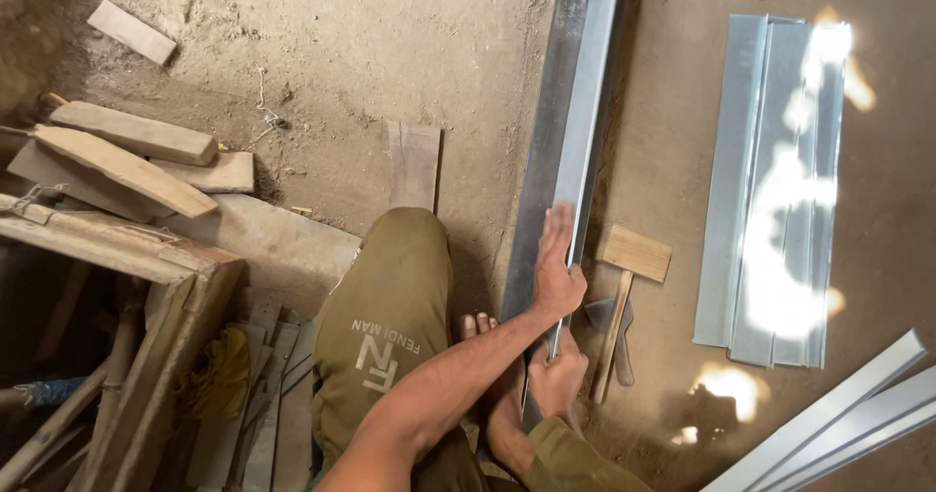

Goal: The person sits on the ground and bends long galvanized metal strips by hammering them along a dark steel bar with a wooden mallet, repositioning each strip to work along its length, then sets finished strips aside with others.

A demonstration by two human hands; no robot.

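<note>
long folded metal sheet lies on dirt floor, runs far beyond fingers. left hand pressed flat on it, fingers straight; right hand fingers closed around near edge. likely light but springy, edges sharp — better hold at fold. wooden mallet just beside fingers.

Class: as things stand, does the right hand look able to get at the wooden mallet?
Probably yes. The mallet lies just right of the right hand, nothing between, but that hand grips the metal strip.
</note>
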